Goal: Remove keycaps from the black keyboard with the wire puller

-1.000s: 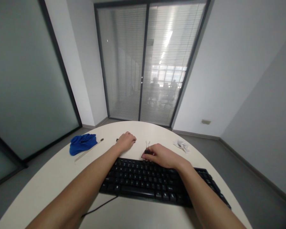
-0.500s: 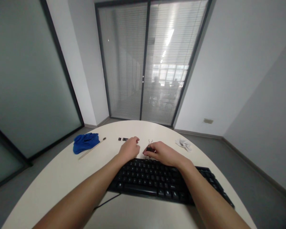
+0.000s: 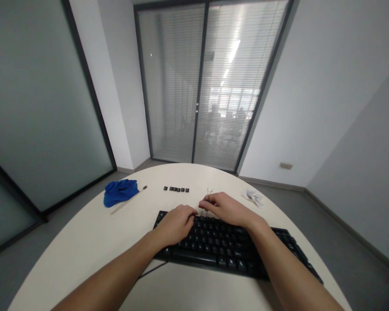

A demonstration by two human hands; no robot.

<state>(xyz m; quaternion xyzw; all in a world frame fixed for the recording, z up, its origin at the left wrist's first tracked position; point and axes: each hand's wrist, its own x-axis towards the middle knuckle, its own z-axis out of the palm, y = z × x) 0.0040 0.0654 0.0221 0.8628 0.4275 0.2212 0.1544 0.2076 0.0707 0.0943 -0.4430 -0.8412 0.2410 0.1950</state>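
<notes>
A black keyboard (image 3: pixel 210 239) lies on the round table under both forearms. My left hand (image 3: pixel 178 222) rests over its upper left part, thumb apart from the forefinger, nothing visible between them. The fingertips reach the far edge, close to the other hand. My right hand (image 3: pixel 222 207) is closed around a thin wire keycap puller (image 3: pixel 209 191) just past the keyboard's far edge; the fingers cover its middle. Loose black keycaps (image 3: pixel 178 190) stand in a short row behind the left hand.
A blue cloth (image 3: pixel 119 192) lies at the left, with a thin wooden-handled brush (image 3: pixel 129 200) beside it. White crumpled material (image 3: pixel 253 197) sits at the right. The keyboard's cable (image 3: pixel 153 270) runs over the cream table (image 3: pixel 84 246) toward the left forearm.
My left hand has come back from beside the keycap row onto the keyboard, uncovering more keycaps. The dark piece seen at the right fingers earlier no longer shows. The view has shifted slightly.
</notes>
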